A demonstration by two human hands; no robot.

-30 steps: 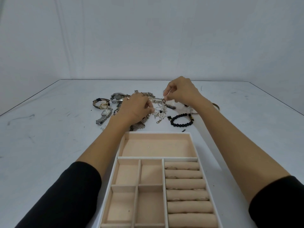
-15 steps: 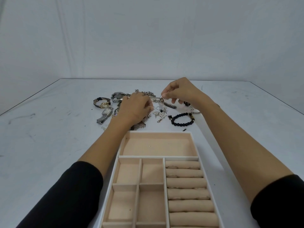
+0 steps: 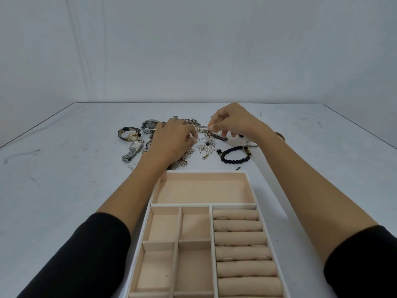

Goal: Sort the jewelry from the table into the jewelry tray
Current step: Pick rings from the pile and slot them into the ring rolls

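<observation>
Sorting under way: a white tabletop [image 3: 64, 190] is carrying a tray [image 3: 206, 172] lying lengthwise toward the person, its wide far compartment opening just short of the jewelry [image 3: 206, 146]. Both hands are working beyond the tray's far rim. The left hand [image 3: 174, 140] is curling its fingers over the heap's left side, though whether it is gripping anything cannot be told. The right hand [image 3: 234, 121] is pinching a chain [image 3: 202, 130] between thumb and forefinger.

The jewelry is lying in a loose heap near the far wall, with watches [image 3: 134, 148] to the left and a bracelet [image 3: 236, 154] to the right. The chain is running roughly left to right between the hands, tangled among other pieces, so it is probably needing a lift straight up before travelling back over the rim. The tabletop is stretching wide on both sides, its edges well apart from the hands.
</observation>
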